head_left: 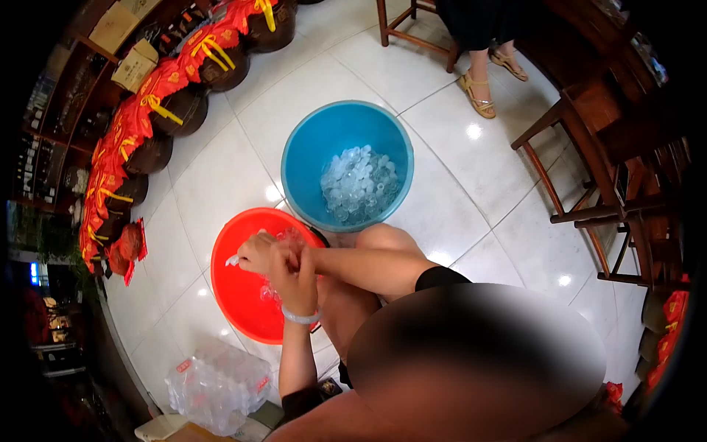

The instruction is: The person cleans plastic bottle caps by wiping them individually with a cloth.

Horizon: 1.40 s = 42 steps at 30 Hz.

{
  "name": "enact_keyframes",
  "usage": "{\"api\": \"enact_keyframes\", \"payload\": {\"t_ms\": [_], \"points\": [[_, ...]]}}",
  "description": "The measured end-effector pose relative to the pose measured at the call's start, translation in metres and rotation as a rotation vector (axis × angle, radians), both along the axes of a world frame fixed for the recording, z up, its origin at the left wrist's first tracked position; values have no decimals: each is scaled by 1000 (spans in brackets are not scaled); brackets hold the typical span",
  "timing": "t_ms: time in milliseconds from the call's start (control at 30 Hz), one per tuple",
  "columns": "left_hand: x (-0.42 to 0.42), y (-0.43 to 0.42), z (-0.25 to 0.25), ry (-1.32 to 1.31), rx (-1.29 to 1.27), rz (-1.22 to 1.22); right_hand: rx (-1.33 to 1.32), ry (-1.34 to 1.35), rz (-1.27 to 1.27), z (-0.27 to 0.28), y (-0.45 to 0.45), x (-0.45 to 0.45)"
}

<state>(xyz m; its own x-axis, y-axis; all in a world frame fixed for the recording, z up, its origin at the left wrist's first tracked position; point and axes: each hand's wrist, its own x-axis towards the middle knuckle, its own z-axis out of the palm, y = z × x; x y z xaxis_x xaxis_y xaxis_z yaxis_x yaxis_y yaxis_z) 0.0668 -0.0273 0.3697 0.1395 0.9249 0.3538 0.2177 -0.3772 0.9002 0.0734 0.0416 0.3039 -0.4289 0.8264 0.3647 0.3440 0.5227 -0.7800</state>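
Observation:
My left hand (pixel 296 278), with a pale bracelet (pixel 300 317) on its wrist, is closed around my right wrist. Its fingers are bent and touch the skin. My right hand (pixel 256 253) is over the red basin (pixel 227 295), fingers closed, with a small whitish object (pixel 233 260) sticking out at the fingertips; its shape is too small to make out. Clear pieces (pixel 269 291) lie in the red basin, partly hidden by my hands. Just beyond stands a blue basin (pixel 302 162) holding many small, clear, round pieces (pixel 361 173).
Clear plastic packs (pixel 213 387) sit at the lower left. Dark jars (pixel 221 70) with red cloths line the left side beside shelves. A person's sandalled feet (pixel 479 96) are at the upper right, near wooden stools and chairs (pixel 582 147).

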Motion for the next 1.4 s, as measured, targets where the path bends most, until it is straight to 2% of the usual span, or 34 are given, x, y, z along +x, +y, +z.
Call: {"api": "enact_keyframes", "payload": {"t_ms": [33, 100, 367, 467, 533, 633, 767, 800, 833, 867, 900, 933, 1000, 1033, 1067, 1100, 1200, 1267, 1300, 1400], "points": [[-2, -6, -2, -14, 12, -13, 2, -6, -3, 0, 0, -1], [-5, -16, -6, 150, 123, 162, 6, -18, -9, 0, 3, -2], [-9, -14, -19, 86, 273, 96, -17, -106, 8, -11, -1, -18], [-10, -15, -24, -50, 247, 98, -27, -136, 19, -14, 0, -20], [-13, -18, -24, -249, 73, 139, -29, -161, 14, -13, 0, -25], [-29, -23, -26, -326, -30, 146, -32, -153, -26, -8, 4, -25], [-60, -30, -43, -421, -173, 249, -153, 5, -71, 6, 10, -14], [-69, -31, -48, -302, -268, 374, -204, 22, -58, 7, 10, -13], [-83, -36, -54, -168, -374, 513, -159, 1, -110, 31, 2, -2], [-101, -35, -75, -91, -345, 574, -35, -71, -109, 19, 6, -6], [-119, -36, -88, 111, -333, 608, 7, -204, -86, 21, 7, -5], [-135, -39, -96, 141, -389, 588, 244, -299, -47, 20, 7, -2], [-188, -44, -148, 131, -445, 593, -85, -210, 1, 44, 9, 8], [-204, -43, -155, 363, -405, 592, -158, -156, 8, 39, 12, 6], [-219, -44, -167, 314, -388, 584, -104, -74, -24, 28, 14, 3], [-230, -50, -169, 266, -479, 607, -103, -60, -42, 26, 9, -2], [-239, -43, -153, 221, -504, 667, -54, 8, -46, 27, 10, 1], [-244, -33, -158, 426, -599, 472, -38, 10, -54, 26, 13, 3], [-243, -26, -163, 422, -612, 474, -44, -1, -44, 26, 14, 4], [-229, -7, -171, 811, -636, 149, -60, -25, -20, 24, 15, 8]]}}
